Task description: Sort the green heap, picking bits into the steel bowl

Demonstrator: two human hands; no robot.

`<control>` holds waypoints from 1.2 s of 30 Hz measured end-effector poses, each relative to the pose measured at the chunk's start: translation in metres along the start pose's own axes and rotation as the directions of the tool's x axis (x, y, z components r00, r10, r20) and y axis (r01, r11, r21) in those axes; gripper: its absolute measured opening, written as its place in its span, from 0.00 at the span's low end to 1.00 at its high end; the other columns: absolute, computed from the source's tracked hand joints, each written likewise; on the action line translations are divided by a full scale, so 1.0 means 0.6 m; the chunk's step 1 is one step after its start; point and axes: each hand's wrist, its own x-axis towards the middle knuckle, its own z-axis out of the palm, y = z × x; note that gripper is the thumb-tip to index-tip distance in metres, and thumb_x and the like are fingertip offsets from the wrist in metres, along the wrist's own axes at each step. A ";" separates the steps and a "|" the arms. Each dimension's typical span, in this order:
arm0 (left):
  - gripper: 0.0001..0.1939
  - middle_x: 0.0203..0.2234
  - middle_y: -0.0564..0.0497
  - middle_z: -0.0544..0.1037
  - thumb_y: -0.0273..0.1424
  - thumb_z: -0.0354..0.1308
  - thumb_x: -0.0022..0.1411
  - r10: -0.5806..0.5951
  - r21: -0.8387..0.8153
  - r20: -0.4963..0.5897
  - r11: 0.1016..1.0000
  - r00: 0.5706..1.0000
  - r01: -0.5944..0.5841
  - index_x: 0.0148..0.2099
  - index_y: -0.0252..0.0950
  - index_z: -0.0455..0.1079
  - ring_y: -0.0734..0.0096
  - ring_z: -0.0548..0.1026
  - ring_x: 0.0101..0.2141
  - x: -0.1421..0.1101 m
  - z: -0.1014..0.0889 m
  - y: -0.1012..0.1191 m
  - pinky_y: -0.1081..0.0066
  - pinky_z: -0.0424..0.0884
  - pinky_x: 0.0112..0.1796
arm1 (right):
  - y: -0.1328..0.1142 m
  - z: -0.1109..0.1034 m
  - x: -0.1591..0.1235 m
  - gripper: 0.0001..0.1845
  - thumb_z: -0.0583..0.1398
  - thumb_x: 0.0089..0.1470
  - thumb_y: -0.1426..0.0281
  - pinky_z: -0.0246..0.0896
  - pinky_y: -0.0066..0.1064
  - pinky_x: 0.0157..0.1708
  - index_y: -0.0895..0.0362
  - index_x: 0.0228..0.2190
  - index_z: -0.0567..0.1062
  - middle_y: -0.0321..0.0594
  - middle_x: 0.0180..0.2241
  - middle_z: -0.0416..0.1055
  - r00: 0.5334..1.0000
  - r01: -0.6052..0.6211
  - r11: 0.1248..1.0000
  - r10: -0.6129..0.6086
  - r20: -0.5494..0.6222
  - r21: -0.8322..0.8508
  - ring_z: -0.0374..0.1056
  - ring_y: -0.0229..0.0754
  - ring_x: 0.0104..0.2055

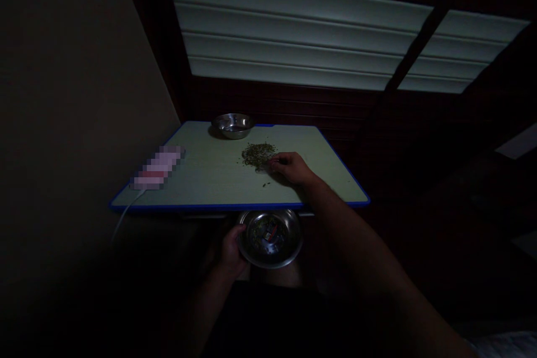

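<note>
My left hand [232,249] grips the rim of a steel bowl [285,251] held just below the near edge of a small blue-edged table [210,179]. A few dark bits lie in the bowl. My right hand [289,168] rests on the tabletop with its fingers curled at the near right edge of a pile of small greenish grains [257,154]. Whether the fingers hold any grains is too dark to tell.
A second, empty steel bowl [233,125] stands at the table's far edge. A flat pinkish object [157,168] with a white cable [126,213] lies on the table's left side. A wall is on the left, and a louvred window is behind.
</note>
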 end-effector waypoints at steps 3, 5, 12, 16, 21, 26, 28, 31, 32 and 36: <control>0.07 0.24 0.44 0.80 0.28 0.57 0.50 -0.006 0.005 -0.005 1.000 1.000 0.006 0.29 0.30 0.76 0.62 0.77 0.27 -0.004 0.004 0.002 0.67 0.73 0.31 | 0.002 0.000 0.001 0.07 0.63 0.46 0.69 0.65 0.33 0.39 0.58 0.29 0.80 0.41 0.31 0.78 0.998 0.046 0.998 -0.047 -0.036 -0.043 0.71 0.39 0.33; 0.08 0.24 0.44 0.80 0.28 0.57 0.50 -0.006 0.008 -0.007 1.000 1.000 0.006 0.29 0.30 0.76 0.62 0.77 0.26 -0.005 0.005 0.002 0.67 0.73 0.30 | 0.004 -0.001 0.002 0.08 0.62 0.47 0.68 0.65 0.34 0.39 0.57 0.29 0.80 0.41 0.31 0.78 0.997 0.053 0.997 -0.056 -0.050 -0.057 0.70 0.39 0.33; 0.07 0.24 0.45 0.80 0.28 0.58 0.48 -0.002 0.003 -0.008 1.000 1.000 0.002 0.31 0.31 0.76 0.61 0.78 0.27 -0.002 0.000 0.001 0.65 0.74 0.31 | 0.016 -0.006 0.011 0.07 0.60 0.44 0.68 0.63 0.32 0.36 0.58 0.26 0.77 0.38 0.26 0.76 0.970 0.020 0.997 -0.037 -0.242 -0.074 0.69 0.39 0.30; 0.07 0.24 0.45 0.80 0.28 0.59 0.48 -0.007 0.014 0.003 1.000 1.000 0.007 0.30 0.31 0.75 0.61 0.77 0.26 -0.001 -0.003 0.001 0.66 0.73 0.30 | 0.018 -0.007 0.011 0.09 0.60 0.46 0.66 0.63 0.31 0.37 0.58 0.27 0.77 0.37 0.27 0.76 0.971 0.038 0.989 -0.071 -0.229 -0.145 0.68 0.39 0.31; 0.07 0.23 0.46 0.80 0.28 0.59 0.47 -0.005 0.003 -0.012 1.000 1.000 0.005 0.31 0.32 0.76 0.61 0.78 0.27 0.000 -0.002 0.001 0.65 0.74 0.30 | 0.018 -0.008 0.009 0.10 0.59 0.47 0.66 0.62 0.31 0.37 0.58 0.29 0.78 0.38 0.28 0.76 0.971 0.045 0.976 -0.093 -0.219 -0.215 0.69 0.40 0.32; 0.06 0.22 0.45 0.80 0.27 0.58 0.49 0.008 0.005 -0.020 1.000 1.000 -0.007 0.29 0.31 0.75 0.63 0.77 0.26 0.000 0.000 0.001 0.68 0.74 0.29 | 0.023 -0.009 0.010 0.10 0.58 0.49 0.67 0.62 0.31 0.38 0.58 0.30 0.78 0.38 0.29 0.77 0.970 0.084 0.963 -0.137 -0.199 -0.255 0.69 0.39 0.33; 0.06 0.23 0.46 0.80 0.27 0.58 0.49 0.009 0.003 -0.022 1.000 1.000 -0.009 0.29 0.31 0.75 0.63 0.78 0.26 -0.001 0.001 0.001 0.68 0.74 0.30 | 0.023 -0.009 0.009 0.10 0.58 0.49 0.68 0.62 0.30 0.37 0.58 0.30 0.78 0.38 0.30 0.77 0.974 0.083 0.966 -0.131 -0.184 -0.247 0.70 0.39 0.33; 0.07 0.24 0.46 0.80 0.28 0.58 0.48 0.007 0.004 -0.017 1.000 1.000 -0.007 0.30 0.32 0.75 0.62 0.78 0.27 -0.002 0.002 0.002 0.67 0.74 0.30 | 0.022 -0.008 0.008 0.09 0.59 0.49 0.68 0.63 0.30 0.38 0.58 0.30 0.78 0.38 0.30 0.77 0.979 0.081 0.968 -0.122 -0.166 -0.237 0.70 0.39 0.33; 0.07 0.24 0.46 0.80 0.28 0.58 0.48 0.004 0.008 -0.018 1.000 1.000 -0.004 0.31 0.32 0.76 0.62 0.78 0.27 -0.002 0.002 0.003 0.67 0.74 0.30 | 0.021 -0.007 0.008 0.09 0.59 0.50 0.67 0.63 0.31 0.39 0.58 0.30 0.79 0.38 0.30 0.77 0.979 0.084 0.968 -0.125 -0.161 -0.238 0.70 0.39 0.34; 0.09 0.24 0.46 0.80 0.28 0.58 0.47 0.001 0.020 -0.008 1.000 1.000 -0.001 0.33 0.32 0.76 0.60 0.78 0.29 -0.003 0.001 0.003 0.65 0.75 0.32 | 0.022 -0.008 0.008 0.09 0.60 0.50 0.67 0.63 0.31 0.39 0.57 0.31 0.79 0.38 0.31 0.78 0.980 0.101 0.972 -0.134 -0.144 -0.213 0.70 0.39 0.34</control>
